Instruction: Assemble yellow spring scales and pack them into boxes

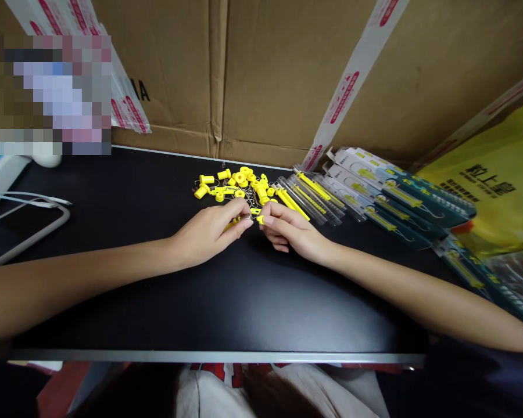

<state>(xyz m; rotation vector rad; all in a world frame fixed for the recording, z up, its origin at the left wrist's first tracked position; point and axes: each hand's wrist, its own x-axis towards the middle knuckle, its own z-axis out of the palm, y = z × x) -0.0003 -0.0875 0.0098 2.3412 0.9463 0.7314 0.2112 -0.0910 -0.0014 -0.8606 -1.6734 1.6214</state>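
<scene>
Both my hands meet over the black tabletop, in front of a pile of small yellow plastic parts [206,179]. My left hand [203,235] is closed in a pinch on a thin yellow part [234,221], mostly covered by the fingers. A small metal loop [252,217] shows at its fingertips. Between the thumb and forefinger of my right hand [298,232] is a small yellow plastic piece [260,220], close to that loop. The right hand's other fingers are curled in. Metal springs and wire hooks lie mixed into the pile just beyond my fingertips.
Right of the pile lie clear plastic tubes [303,200] and yellow strips [316,187]. Printed boxes [392,191] are stacked farther right, beside a yellow bag [492,174]. Cardboard [261,75] walls the back. A white frame and cables [21,197] occupy the left of the table [261,313].
</scene>
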